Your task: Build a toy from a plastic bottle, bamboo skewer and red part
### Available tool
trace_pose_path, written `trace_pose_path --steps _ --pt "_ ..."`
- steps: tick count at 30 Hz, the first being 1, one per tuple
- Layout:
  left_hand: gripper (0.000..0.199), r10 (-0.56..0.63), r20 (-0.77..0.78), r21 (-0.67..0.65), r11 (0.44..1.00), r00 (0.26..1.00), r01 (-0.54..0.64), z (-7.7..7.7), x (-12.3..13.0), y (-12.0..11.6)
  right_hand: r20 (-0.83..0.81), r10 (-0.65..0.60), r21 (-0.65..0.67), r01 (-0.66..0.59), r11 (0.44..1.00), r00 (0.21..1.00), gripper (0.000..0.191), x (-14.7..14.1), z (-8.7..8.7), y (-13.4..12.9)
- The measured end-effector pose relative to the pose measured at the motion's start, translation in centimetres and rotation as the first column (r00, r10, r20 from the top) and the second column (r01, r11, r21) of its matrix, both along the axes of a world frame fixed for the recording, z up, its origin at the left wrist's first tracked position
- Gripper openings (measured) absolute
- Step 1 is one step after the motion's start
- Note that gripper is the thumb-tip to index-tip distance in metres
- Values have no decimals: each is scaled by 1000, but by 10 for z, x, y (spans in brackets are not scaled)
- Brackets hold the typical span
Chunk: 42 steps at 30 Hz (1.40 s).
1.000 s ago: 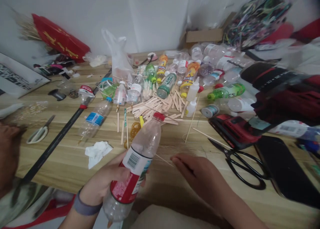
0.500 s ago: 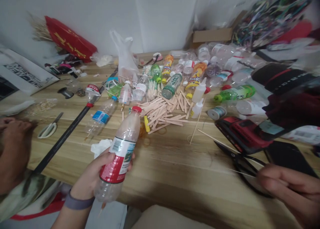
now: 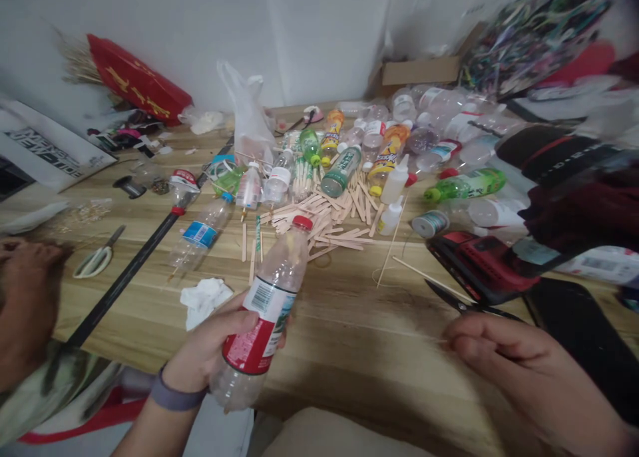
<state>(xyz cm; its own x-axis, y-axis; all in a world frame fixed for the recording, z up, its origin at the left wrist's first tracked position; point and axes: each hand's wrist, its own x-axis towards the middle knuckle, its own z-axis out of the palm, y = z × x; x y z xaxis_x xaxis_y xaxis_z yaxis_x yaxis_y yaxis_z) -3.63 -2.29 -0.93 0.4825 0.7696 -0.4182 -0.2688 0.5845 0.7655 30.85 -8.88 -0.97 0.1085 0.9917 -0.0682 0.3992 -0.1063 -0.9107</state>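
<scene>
My left hand is wrapped round a clear plastic bottle with a red cap and a red and white label. The bottle is tilted, its cap end pointing up and away from me. On the right, my right hand is closed in a pinch, its fingertips on something thin that I cannot make out. Black scissors lie on the table just beyond that hand, with a thin wooden stick beside them.
Wooden sticks lie piled mid-table, with several bottles behind. A red and black power tool stands right. A black bar, white-handled scissors and crumpled tissue are left. Another person's hands rest at the left edge.
My left hand has moved right with the bottle, which now leans over the stick pile. My right hand has moved left and slightly up, off the scissors' handles.
</scene>
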Motion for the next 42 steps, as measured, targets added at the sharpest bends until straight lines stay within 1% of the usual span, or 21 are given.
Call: trace_pose_path --steps 1,3,4,6,9,13,14,19,23,26,28,30,33,35,37,39,42 --pt "44 -33 14 -1 999 999 33 -2 2 0 -38 83 -10 -83 996 996 35 -7 5 4" --pt "46 -75 27 -25 997 997 76 -6 4 0 -111 188 -22 -191 981 976 34 -20 12 10" --pt "47 -87 34 -42 995 996 88 -8 5 -1 -143 213 -27 -219 975 967 35 -25 13 12" --pt "47 -105 60 -72 991 993 110 -9 8 -1 -197 246 -47 -259 965 949 38 -35 15 16" --pt "47 -141 114 -99 983 983 153 -7 14 -1 -245 243 -85 -270 959 939 40 -47 15 19" --pt "48 -170 139 -97 978 976 184 -4 17 -1 -226 282 -82 -307 948 932 37 -52 16 21" --pt "48 -161 138 -92 980 977 175 -5 16 -1 -205 285 -74 -305 949 936 36 -52 16 20" --pt "45 -94 107 -74 992 990 102 -5 9 -2 -71 217 -49 -221 974 974 32 -42 11 15" --pt "46 -92 60 -93 991 994 98 -2 7 -3 -16 180 -47 -180 982 984 33 -35 9 10" --pt "47 -96 6 -88 991 995 96 2 12 -4 2 156 -30 -156 987 988 31 -35 10 9" --pt "44 -120 -22 -68 991 992 119 3 18 -4 29 174 -18 -174 985 984 29 -42 11 11" --pt "42 -149 -31 -51 988 988 148 3 25 -4 60 228 -11 -228 974 972 28 -53 11 14" --pt "50 -202 -25 -55 978 979 201 1 34 -5 71 315 -2 -316 949 946 28 -71 9 18" --pt "52 -228 -18 -63 972 973 227 0 34 -4 63 339 -4 -339 941 939 28 -77 6 19" --pt "46 -203 -12 -69 977 979 201 -2 28 -3 50 311 -10 -311 950 949 27 -75 2 19" --pt "42 -149 -15 -73 986 989 147 -4 19 -2 38 244 0 -244 970 969 28 -67 -1 17" --pt "44 -106 -13 -77 992 994 104 -7 6 -1 32 161 6 -162 987 986 29 -55 -4 13"
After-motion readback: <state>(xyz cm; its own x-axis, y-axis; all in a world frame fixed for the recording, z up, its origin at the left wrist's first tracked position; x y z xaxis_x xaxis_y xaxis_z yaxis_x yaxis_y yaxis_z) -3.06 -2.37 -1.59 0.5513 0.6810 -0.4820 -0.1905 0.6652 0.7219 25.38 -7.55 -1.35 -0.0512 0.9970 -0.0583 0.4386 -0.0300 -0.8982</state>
